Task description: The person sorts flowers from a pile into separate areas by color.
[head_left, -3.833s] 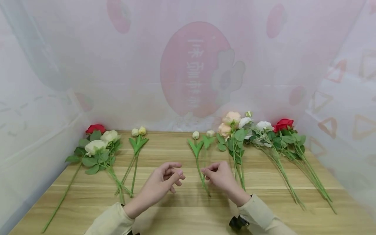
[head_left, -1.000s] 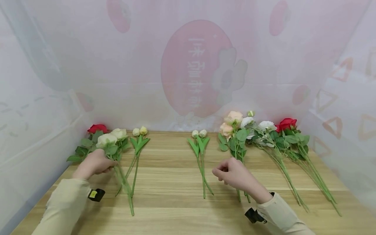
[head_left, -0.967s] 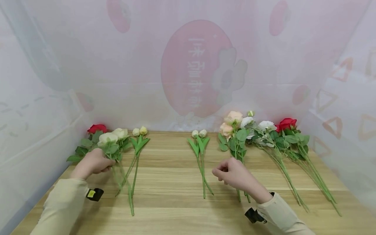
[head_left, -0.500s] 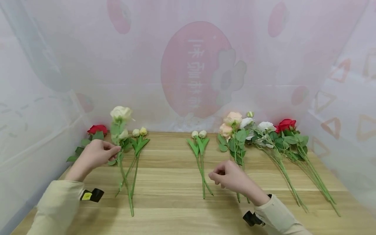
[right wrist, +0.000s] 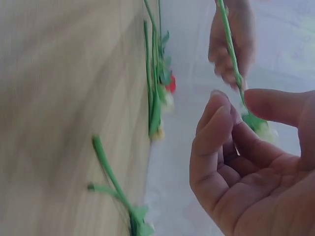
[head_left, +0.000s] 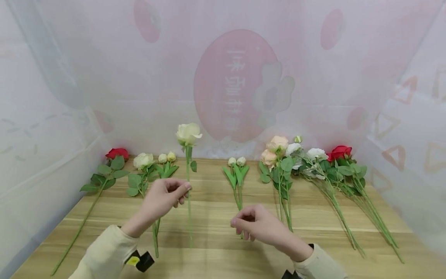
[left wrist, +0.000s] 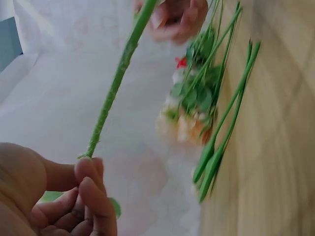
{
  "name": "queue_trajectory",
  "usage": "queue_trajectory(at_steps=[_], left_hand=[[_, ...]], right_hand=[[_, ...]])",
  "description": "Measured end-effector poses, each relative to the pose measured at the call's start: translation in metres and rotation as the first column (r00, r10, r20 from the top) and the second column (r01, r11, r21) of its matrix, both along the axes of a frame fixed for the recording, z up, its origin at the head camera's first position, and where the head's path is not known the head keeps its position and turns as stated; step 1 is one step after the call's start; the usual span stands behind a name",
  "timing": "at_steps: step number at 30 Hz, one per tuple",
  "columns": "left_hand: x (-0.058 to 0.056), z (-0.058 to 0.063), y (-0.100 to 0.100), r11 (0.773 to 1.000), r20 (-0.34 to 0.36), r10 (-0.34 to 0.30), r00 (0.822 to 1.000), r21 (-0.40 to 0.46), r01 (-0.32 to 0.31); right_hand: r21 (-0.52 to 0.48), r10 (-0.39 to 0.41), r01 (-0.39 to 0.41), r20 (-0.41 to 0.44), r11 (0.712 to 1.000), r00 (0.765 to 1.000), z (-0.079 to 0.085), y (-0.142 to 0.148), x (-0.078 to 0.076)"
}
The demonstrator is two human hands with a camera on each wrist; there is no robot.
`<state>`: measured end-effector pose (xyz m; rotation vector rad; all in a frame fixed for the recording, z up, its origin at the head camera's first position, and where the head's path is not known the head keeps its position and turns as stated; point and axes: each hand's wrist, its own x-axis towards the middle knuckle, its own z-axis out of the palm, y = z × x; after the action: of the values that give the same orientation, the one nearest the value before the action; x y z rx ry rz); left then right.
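From my head, one view looks forward and down, rather far, over my left hand point(head_left: 160, 201), my right hand point(head_left: 261, 226), the table point(head_left: 216, 257) and the curtain point(head_left: 156, 85) behind. The left wrist view is turned sideways, very near to its own hand, and faces right; the right wrist view, also near, faces left, and these two share the stem point(left wrist: 112, 93) and both hands.

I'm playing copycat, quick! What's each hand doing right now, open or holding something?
Left hand: holding the cream flower by its stem.
Right hand: open, loosely curled, holding nothing.
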<state>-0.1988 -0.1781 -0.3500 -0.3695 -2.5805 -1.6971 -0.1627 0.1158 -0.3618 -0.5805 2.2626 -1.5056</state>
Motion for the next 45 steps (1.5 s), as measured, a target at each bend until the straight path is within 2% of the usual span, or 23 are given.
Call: queue_trajectory(at_steps=[5,9,12,17,20,23,25,29,34,39,45], left_hand=[[0.011,-0.009,0.022,0.992,-0.011,-0.010,1.000,0.126,0.011],[0.016,-0.017,0.033,0.985,-0.009,-0.021,1.000,0.171,0.022],[0.018,-0.020,0.038,0.984,-0.010,-0.033,0.999,0.175,0.034],[0.021,-0.019,0.042,0.984,-0.026,-0.044,0.999,0.169,0.048],[0.021,-0.016,0.040,0.983,-0.022,-0.062,0.998,0.171,0.065],[0.019,-0.015,0.035,0.985,-0.012,-0.082,0.997,0.152,0.083],[0.017,-0.016,0.030,0.988,-0.002,-0.078,0.997,0.135,0.078],[0.012,-0.021,0.015,0.995,0.042,-0.025,0.999,0.092,0.021],[0.011,-0.031,-0.008,0.999,0.082,0.022,0.996,0.044,-0.026],[0.012,-0.037,-0.026,0.999,0.122,0.048,0.991,0.008,-0.049],[0.013,-0.038,-0.034,0.998,0.146,0.054,0.988,-0.028,-0.051]], right_hand=[[-0.064,0.047,-0.044,0.040,0.997,0.998,-0.004,-0.027,0.012],[-0.126,0.074,-0.068,0.043,0.990,0.996,-0.008,-0.044,0.018],[-0.165,0.067,-0.060,0.034,0.985,0.997,-0.009,-0.051,0.019],[-0.220,0.066,-0.058,0.026,0.974,0.998,-0.009,-0.058,0.021],[-0.241,0.063,-0.056,0.022,0.969,0.998,-0.011,-0.061,0.020],[-0.236,0.026,-0.021,0.020,0.971,0.999,-0.012,-0.062,0.018],[-0.213,-0.015,0.017,0.010,0.977,1.000,-0.013,-0.062,0.014],[-0.128,-0.114,0.110,-0.026,0.986,0.993,-0.013,-0.064,0.000],[-0.029,-0.207,0.206,-0.054,0.978,0.977,-0.018,-0.073,-0.022],[0.034,-0.259,0.260,-0.038,0.965,0.965,-0.025,-0.085,-0.043],[0.087,-0.287,0.288,-0.020,0.954,0.958,-0.025,-0.101,-0.066]])
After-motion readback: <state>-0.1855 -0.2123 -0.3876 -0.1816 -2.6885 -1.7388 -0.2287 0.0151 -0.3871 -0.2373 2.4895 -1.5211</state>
